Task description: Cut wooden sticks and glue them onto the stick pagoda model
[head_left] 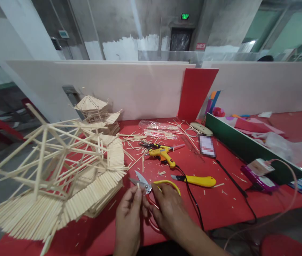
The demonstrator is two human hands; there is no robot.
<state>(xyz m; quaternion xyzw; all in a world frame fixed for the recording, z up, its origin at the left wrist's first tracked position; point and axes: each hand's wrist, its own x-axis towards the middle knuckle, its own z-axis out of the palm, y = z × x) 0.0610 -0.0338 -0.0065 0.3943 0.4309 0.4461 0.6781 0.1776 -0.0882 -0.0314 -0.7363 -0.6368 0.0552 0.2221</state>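
Note:
My right hand (167,206) is wrapped round the handles of a pair of scissors (145,185), one handle yellow and one red. The blades point up and to the left and stand apart. Close beside them, my left hand (129,209) pinches a short piece of wooden stick (138,185) between thumb and fingers, its pale tip showing near the blades. To the left stands a large model pavilion made of sticks (87,192), with a layered eave and an open roof frame. A smaller finished stick tower (92,106) rises behind it.
A yellow glue gun (163,154), pliers (148,144) and a yellow utility knife (199,180) lie on the red table (220,209). Behind are bagged sticks (161,129) and loose ones. A black cord crosses the right side. A purple power strip (259,179) sits by a green-sided box (241,147).

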